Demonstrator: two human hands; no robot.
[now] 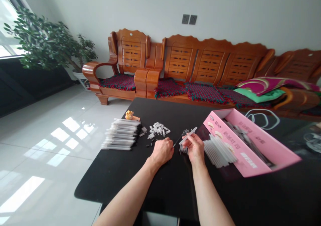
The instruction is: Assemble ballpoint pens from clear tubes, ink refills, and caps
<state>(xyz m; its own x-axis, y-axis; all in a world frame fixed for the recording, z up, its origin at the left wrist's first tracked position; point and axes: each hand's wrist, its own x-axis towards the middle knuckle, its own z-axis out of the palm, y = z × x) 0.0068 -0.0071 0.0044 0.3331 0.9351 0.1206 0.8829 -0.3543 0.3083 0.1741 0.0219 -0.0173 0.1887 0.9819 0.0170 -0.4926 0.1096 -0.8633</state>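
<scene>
Pen barrel [188, 135], clear and slim, is sitting pinched in the fingers of the right hand [195, 149], its free end pointing toward 1 o'clock above the middle of the black table [125, 179]. The pink box [273, 145] is lying at 3 o'clock of that hand, with loose barrels [219, 150] spilling beside it. Stacked pens [121, 135] are resting at 10 o'clock of the left hand [163, 151], and caps [157, 129] at 12. The left fingers are curling closed, seemingly around a thin dark refill [176, 143]. The refill appears to be going into the barrel, so the next move calls for lining its tip up with the barrel's mouth.
</scene>
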